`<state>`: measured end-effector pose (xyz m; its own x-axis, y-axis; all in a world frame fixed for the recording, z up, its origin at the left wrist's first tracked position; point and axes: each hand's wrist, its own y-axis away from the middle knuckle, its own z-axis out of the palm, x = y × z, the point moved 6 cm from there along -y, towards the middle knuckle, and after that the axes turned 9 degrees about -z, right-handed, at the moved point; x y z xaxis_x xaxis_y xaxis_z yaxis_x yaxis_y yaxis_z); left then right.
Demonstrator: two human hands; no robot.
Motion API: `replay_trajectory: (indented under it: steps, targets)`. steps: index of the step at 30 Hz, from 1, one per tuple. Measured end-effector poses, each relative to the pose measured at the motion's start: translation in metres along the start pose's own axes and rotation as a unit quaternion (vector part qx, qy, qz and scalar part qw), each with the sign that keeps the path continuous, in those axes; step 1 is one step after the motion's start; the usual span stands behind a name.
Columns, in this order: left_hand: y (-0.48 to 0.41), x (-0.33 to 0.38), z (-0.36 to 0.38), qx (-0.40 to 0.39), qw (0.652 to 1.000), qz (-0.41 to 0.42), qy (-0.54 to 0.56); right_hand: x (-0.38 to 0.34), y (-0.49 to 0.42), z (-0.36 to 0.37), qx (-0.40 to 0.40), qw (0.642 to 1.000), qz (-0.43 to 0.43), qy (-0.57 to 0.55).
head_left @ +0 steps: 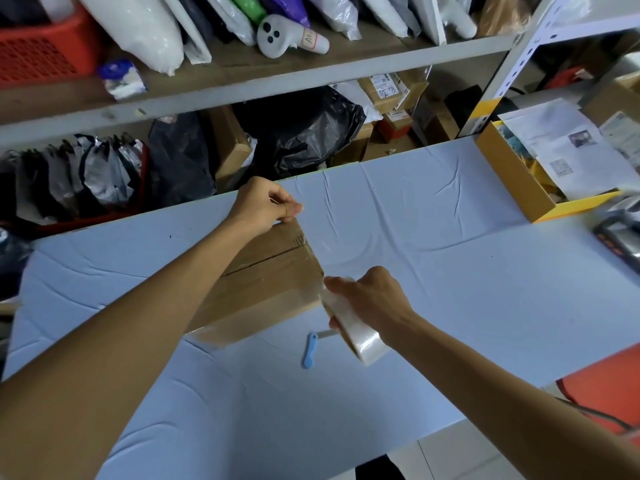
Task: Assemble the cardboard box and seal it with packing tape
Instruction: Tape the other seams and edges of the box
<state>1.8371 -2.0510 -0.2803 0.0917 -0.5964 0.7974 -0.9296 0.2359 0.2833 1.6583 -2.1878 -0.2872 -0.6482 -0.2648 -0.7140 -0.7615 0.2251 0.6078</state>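
Note:
A brown cardboard box [266, 271] lies on the light blue table [450, 289], its top flaps closed along a centre seam. Clear tape covers its near edge. My left hand [266, 206] pinches the free end of the tape at the box's far right corner. My right hand [374, 299] grips a roll of clear packing tape [360, 337] just off the box's near right corner. A clear strip runs between the two hands along the box's right side. My left forearm hides much of the box top.
A small blue-handled knife [311, 349] lies on the table near the roll. An open yellow-brown box of papers [512, 174] stands at the right. Shelves with bags and parcels [304, 133] rise behind the table. A red object [609, 386] sits at the lower right.

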Motion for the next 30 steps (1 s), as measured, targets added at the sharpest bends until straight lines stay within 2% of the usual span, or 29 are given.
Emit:
replay_trajectory:
  steps: [4,12,19,24,26,28,30]
  targets:
    - [-0.002,0.002,-0.004,0.028,0.999,0.009,-0.023,-0.003,-0.002,0.001,-0.01,1.0,0.002,-0.002]
    - [-0.006,-0.011,-0.005,0.013,0.999,-0.014,-0.031,0.001,-0.007,0.005,-0.012,1.0,0.006,0.0]
    - [-0.014,-0.035,0.004,-0.047,0.992,-0.112,-0.041,0.007,-0.014,0.008,-0.008,1.0,0.002,0.027]
    - [-0.011,-0.033,0.001,-0.043,0.979,-0.144,-0.136,0.011,-0.014,0.006,-0.013,0.999,0.007,0.038]
    - [-0.004,-0.026,-0.005,-0.005,0.983,-0.114,-0.142,0.014,-0.013,0.007,-0.015,0.999,0.006,0.038]
    - [0.004,-0.011,-0.006,0.009,0.995,-0.011,-0.103,0.016,-0.014,0.008,-0.017,0.999,0.005,0.028]
    - [0.015,0.004,-0.002,-0.021,0.995,0.075,-0.062,0.018,-0.016,0.008,-0.017,1.0,0.007,0.015]
